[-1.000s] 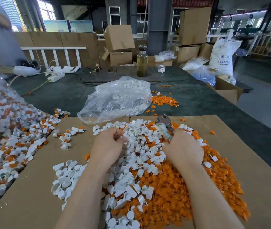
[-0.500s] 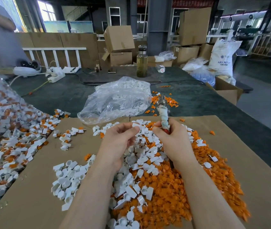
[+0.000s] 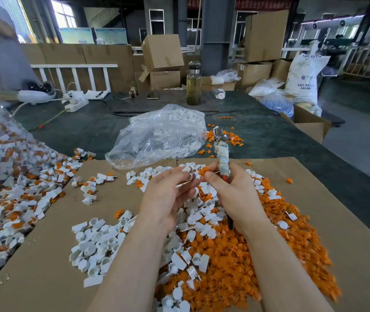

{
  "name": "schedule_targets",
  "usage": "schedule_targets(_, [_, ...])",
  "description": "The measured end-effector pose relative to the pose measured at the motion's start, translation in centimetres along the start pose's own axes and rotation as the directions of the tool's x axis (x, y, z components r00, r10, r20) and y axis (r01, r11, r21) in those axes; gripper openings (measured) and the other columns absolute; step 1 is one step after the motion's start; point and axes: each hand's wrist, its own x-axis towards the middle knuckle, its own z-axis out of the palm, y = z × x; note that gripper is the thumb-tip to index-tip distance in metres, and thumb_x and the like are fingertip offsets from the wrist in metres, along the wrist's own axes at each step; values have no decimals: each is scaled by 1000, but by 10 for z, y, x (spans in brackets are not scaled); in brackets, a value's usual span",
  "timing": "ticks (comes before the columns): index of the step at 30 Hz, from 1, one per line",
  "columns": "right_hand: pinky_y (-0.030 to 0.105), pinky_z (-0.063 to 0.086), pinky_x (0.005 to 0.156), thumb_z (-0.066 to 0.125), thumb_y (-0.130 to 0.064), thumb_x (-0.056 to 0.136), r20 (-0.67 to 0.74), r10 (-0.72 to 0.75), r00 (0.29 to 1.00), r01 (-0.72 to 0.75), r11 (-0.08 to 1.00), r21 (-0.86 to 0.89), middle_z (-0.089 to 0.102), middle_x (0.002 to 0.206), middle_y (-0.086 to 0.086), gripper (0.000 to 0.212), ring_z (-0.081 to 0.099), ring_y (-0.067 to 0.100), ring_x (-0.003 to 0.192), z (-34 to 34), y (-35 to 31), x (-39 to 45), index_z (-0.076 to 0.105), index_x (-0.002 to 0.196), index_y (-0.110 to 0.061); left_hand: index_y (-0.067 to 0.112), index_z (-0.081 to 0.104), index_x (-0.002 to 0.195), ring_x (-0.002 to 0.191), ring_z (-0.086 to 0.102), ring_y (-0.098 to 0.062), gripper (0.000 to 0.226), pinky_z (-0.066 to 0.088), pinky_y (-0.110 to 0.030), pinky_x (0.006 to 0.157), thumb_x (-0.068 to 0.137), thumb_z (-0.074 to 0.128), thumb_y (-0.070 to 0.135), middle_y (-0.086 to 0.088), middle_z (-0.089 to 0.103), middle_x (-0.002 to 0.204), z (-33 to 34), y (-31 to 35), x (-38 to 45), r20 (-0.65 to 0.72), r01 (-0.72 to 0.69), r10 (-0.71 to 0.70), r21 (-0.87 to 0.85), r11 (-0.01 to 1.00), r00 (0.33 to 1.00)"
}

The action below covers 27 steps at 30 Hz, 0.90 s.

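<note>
Now held up over the heap of white and orange plastic pieces (image 3: 204,255), midway between the left and right edges of the dark green table (image 3: 269,136): a small white plastic cap (image 3: 188,175), pinched in the grip of the left hand (image 3: 168,199). Probably featherlight, stiff, slightly slick; best taken by its flat tab. Clamped in the grip of the right hand (image 3: 236,197): metal pliers with a cloth-wrapped handle (image 3: 222,156). Long axis near upright, head pointing up and toward the table's far edge.
</note>
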Motion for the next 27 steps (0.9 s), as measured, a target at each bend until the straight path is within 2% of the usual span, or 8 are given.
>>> schedule_targets(3, [14, 46, 72, 64, -17, 94, 30, -24, 999, 24, 1000, -11, 73, 86, -13, 12, 67, 1, 85, 1, 0, 0, 64, 88, -27, 10, 73, 86, 63, 60, -9, 8, 49, -22, 57, 81, 75, 5, -1, 70, 76, 0, -1, 2, -104, -41, 53, 107, 993, 993])
schedule_targets(5, [15, 49, 71, 64, -15, 94, 25, -42, 999, 43, 999, -32, 73, 86, -11, 12, 67, 7, 85, 2, 0, 0, 63, 89, -27, 11, 73, 86, 57, 54, -7, 9, 45, -20, 53, 80, 76, 5, -3, 66, 75, 1, 0, 2, -103, -55, 69, 124, 991, 992])
schedule_targets(7, [15, 51, 68, 64, -15, 94, 12, -63, 998, 64, 997, -53, 73, 85, -6, 13, 66, 14, 84, 3, 0, -1, 63, 88, -26, 11, 71, 88, 53, 57, -7, 12, 47, -18, 50, 80, 75, 3, -2, 67, 69, 1, 0, 1, -88, -78, 89, 125, 989, 992])
schedule_targets(11, [11, 48, 64, 65, -16, 93, -8, -122, 993, 120, 986, -113, 70, 82, -5, 12, 63, 5, 76, 4, -1, -2, 62, 89, -26, 7, 67, 90, 58, 66, -12, 12, 52, -20, 52, 81, 75, 2, -3, 69, 64, 4, 0, -2, -51, -140, 152, 198, 970, 987])
schedule_targets(16, [7, 41, 53, 67, -19, 93, -31, -169, 985, 162, 974, -160, 61, 64, -23, 7, 56, -9, 59, 6, 1, -1, 61, 90, -24, 7, 66, 80, 60, 70, -14, 12, 54, -20, 55, 80, 75, 0, -6, 72, 64, 7, 0, -7, -12, -187, 194, 217, 958, 981])
schedule_targets(20, [8, 43, 57, 67, -25, 92, -75, -212, 974, 186, 947, -261, 61, 73, -13, 8, 58, -8, 68, 8, 5, 0, 60, 93, -22, 7, 68, 79, 67, 74, -19, 11, 58, -21, 58, 79, 78, 1, -8, 74, 69, 6, 0, -8, -2, -209, 216, 240, 948, 976])
schedule_targets(24, [9, 44, 58, 67, -29, 92, -148, -253, 956, 196, 928, -317, 61, 73, -15, 9, 59, -6, 73, 11, 8, 0, 59, 91, -24, 2, 73, 85, 72, 75, -21, 10, 57, -20, 60, 78, 80, 3, -12, 76, 75, 8, 0, -9, -1, -255, 265, 263, 930, 964])
schedule_targets(27, [8, 44, 58, 67, -28, 91, -171, -275, 946, 207, 920, -334, 60, 73, -17, 9, 59, -7, 74, 13, 8, -1, 59, 93, -25, 6, 76, 81, 69, 74, -19, 8, 57, -20, 61, 76, 82, 6, -9, 76, 74, 10, -1, -10, 1, -300, 314, 303, 905, 949])
